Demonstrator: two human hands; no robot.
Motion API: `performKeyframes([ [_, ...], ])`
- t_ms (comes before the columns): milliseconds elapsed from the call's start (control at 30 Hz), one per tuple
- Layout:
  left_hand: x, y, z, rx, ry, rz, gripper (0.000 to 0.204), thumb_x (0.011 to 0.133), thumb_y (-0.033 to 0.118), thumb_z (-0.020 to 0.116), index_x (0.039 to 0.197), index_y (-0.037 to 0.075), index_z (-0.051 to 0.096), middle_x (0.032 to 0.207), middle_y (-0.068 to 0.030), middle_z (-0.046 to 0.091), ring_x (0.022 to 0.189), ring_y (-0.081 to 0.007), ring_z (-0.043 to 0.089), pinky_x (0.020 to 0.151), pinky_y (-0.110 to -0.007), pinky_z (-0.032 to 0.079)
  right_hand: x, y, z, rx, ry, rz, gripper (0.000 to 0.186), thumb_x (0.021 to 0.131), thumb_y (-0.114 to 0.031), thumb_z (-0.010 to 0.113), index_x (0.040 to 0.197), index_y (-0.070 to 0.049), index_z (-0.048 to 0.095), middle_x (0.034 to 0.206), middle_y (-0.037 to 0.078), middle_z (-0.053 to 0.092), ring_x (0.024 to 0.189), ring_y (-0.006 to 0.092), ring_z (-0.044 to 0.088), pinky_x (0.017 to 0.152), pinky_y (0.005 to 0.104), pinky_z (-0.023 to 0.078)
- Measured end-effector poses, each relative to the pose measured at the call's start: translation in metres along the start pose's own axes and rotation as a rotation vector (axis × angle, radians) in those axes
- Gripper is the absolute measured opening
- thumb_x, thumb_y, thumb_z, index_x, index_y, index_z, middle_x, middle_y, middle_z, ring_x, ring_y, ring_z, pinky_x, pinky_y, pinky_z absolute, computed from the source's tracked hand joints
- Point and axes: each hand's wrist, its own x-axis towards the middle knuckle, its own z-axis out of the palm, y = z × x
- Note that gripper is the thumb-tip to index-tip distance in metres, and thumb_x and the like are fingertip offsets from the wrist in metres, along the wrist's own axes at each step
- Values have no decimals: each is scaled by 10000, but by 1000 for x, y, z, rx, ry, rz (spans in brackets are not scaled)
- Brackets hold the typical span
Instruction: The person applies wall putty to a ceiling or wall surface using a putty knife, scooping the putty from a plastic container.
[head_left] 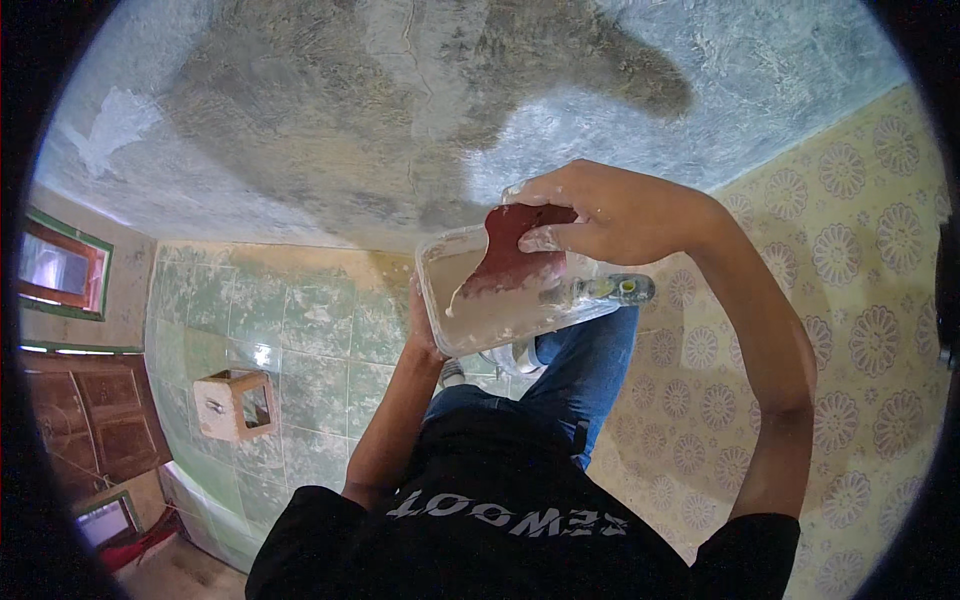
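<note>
My left hand [422, 318] is wrapped round the left side of a clear plastic tub [433, 300], its fingers mostly hidden behind the wall of it. Pale, wet-looking paste [480, 318] lies inside. In my right hand [620, 212], pinched between thumb and fingers, is a dark red putty spreader [500, 250] with a curved edge, tilted over the tub. Paste smears its lower edge and my fingertips. A putty knife [625, 289] with a grey handle lies across the tub's right end, its handle sticking out; its blade is hard to make out.
A rough grey wall [560, 130] with a darker brown patch rises ahead. On the right stands a flower-patterned wall [780, 330]. A wooden box-like stool [235, 405] sits on the smeared green tiles [315, 320] to the left, near a brown door [110, 410] and a window [62, 270].
</note>
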Motion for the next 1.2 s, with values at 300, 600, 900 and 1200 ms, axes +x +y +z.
performKeyframes([
  [300,-8,13,3,182,34,117,628,974,527,337,1328,30,487,1279,-166,563,1119,-306,582,945,-428,506,-10,-29,11,-165,71,-39,280,805,-67,527,1048,-20,658,917,239,662,908,407,638,846,460,488],
  [600,-1,20,-18,94,-43,10,650,962,549,349,1339,35,477,1271,-154,552,1130,-276,561,943,-399,496,-1,-19,49,-150,-54,78,244,785,-70,570,999,-7,668,886,220,657,859,395,629,809,468,483],
  [900,16,12,-48,346,151,-87,646,965,562,296,1347,76,483,1279,-138,554,1154,-284,549,977,-422,471,0,-22,61,-260,-110,87,201,836,-85,544,981,-50,680,839,213,672,864,359,674,768,459,530],
  [1200,10,16,0,52,18,-17,672,956,599,288,1366,94,456,1292,-151,541,1147,-315,558,974,-456,473,16,-3,90,-442,32,41,134,816,-90,582,902,-54,677,810,172,669,795,322,683,714,425,548],
])
